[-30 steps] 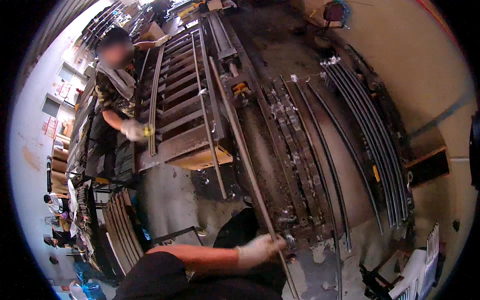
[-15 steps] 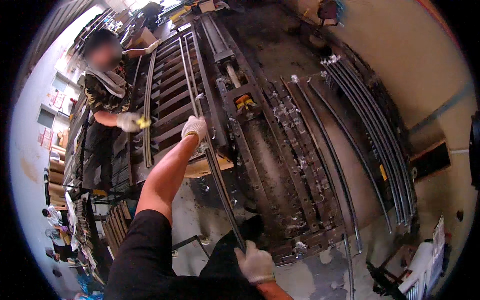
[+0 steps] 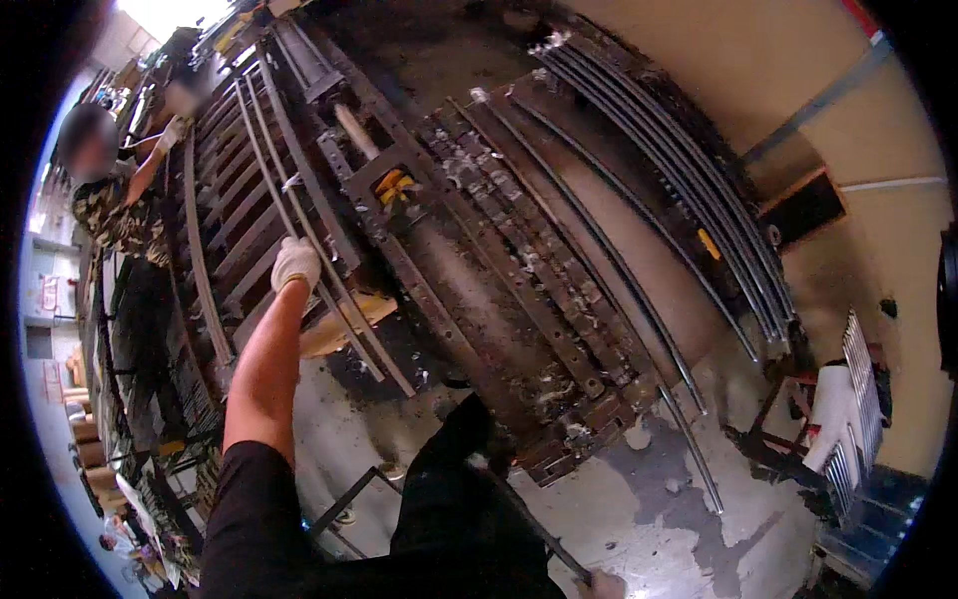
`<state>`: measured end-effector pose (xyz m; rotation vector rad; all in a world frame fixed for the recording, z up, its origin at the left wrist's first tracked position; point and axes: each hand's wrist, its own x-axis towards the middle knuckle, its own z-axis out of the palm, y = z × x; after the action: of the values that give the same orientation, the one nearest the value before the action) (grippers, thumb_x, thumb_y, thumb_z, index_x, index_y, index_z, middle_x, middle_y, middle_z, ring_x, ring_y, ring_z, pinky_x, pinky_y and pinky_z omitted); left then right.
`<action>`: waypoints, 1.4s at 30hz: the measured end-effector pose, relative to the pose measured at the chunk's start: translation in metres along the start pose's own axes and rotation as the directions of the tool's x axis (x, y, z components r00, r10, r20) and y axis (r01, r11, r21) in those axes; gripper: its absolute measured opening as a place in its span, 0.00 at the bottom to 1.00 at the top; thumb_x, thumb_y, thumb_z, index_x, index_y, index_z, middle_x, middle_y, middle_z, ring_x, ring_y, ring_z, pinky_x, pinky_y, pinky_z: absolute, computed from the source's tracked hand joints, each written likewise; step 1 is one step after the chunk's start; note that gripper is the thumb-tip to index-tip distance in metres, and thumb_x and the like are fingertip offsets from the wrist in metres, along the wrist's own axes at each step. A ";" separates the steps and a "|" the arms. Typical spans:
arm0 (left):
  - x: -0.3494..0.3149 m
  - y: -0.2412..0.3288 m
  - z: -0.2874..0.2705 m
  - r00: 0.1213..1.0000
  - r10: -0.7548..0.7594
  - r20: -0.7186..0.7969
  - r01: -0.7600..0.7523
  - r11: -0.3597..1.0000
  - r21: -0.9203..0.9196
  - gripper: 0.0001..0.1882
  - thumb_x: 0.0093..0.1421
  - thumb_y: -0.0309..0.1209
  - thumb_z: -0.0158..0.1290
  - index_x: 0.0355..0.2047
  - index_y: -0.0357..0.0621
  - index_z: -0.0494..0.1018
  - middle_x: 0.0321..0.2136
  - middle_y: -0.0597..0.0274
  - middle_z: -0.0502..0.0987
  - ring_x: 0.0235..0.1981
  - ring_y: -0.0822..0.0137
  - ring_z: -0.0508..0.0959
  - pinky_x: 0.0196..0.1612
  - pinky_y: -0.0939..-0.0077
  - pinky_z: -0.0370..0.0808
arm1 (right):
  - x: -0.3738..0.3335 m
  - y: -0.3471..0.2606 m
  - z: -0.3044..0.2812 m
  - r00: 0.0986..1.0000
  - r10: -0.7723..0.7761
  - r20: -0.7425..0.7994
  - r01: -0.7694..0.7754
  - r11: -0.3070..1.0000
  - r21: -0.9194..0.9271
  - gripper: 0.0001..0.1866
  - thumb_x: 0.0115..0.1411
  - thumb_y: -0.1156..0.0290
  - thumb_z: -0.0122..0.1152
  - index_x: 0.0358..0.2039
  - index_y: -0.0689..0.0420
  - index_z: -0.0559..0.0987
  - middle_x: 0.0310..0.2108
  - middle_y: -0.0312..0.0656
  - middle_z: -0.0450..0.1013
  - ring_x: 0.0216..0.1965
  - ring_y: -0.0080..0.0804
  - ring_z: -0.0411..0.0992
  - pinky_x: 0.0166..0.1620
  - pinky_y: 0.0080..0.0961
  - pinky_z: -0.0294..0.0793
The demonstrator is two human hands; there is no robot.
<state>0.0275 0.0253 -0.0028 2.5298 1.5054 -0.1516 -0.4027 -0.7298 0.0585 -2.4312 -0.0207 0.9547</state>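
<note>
My left hand, in a pale knitted glove, is closed round a long thin metal bar. A second metal bar lies close beside it; both rest lengthwise over the slatted dark metal rack, their near ends past its edge. At the lower edge, partly cut off, my right hand grips the near end of a thin dark rod. This rod slants up and left, its pale far tip in front of my dark trouser leg, apart from the bars. Most of the right fingers are hidden.
Across the rack, a co-worker's gloved hand is near other long bars. A heavy steel machine frame runs alongside. Several ribbed dark rods lie to the right; one metal rod juts over the floor near my right.
The view has swung right, so the rack and bars sit further left. My left hand stays on the bars. My right hand has moved down and right, away from the bars' near ends.
</note>
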 end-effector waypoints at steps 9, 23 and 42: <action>-0.052 -0.030 0.001 0.925 0.097 -0.367 -0.239 0.899 -0.366 0.28 0.81 0.47 0.47 0.68 0.37 0.73 0.61 0.35 0.79 0.66 0.37 0.77 0.69 0.52 0.71 | 0.179 -0.077 -0.291 0.887 -0.065 -0.458 -0.076 0.957 -0.282 0.20 0.73 0.58 0.59 0.57 0.58 0.73 0.39 0.62 0.82 0.40 0.68 0.81 0.47 0.62 0.77; -0.356 -0.029 -0.029 0.895 0.435 0.097 -0.171 0.537 -0.826 0.16 0.79 0.26 0.50 0.64 0.38 0.73 0.52 0.57 0.78 0.54 0.66 0.78 0.62 0.70 0.75 | 0.585 -0.226 -0.321 0.818 -0.265 -0.510 0.157 0.957 -0.244 0.29 0.77 0.65 0.53 0.77 0.49 0.71 0.68 0.56 0.76 0.67 0.57 0.75 0.71 0.46 0.73; -0.594 0.145 0.002 0.249 0.846 0.472 -0.036 0.495 -0.868 0.22 0.77 0.39 0.56 0.65 0.41 0.75 0.54 0.44 0.83 0.58 0.44 0.83 0.62 0.57 0.79 | 0.233 0.112 -0.256 0.981 0.193 0.029 -0.191 0.979 -0.070 0.29 0.70 0.51 0.63 0.58 0.63 0.81 0.46 0.60 0.84 0.52 0.60 0.82 0.56 0.47 0.78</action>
<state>-0.1290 -0.5528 0.1225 1.5421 0.1034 -0.5694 -0.0840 -0.8994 0.0156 -2.5116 0.1750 1.0982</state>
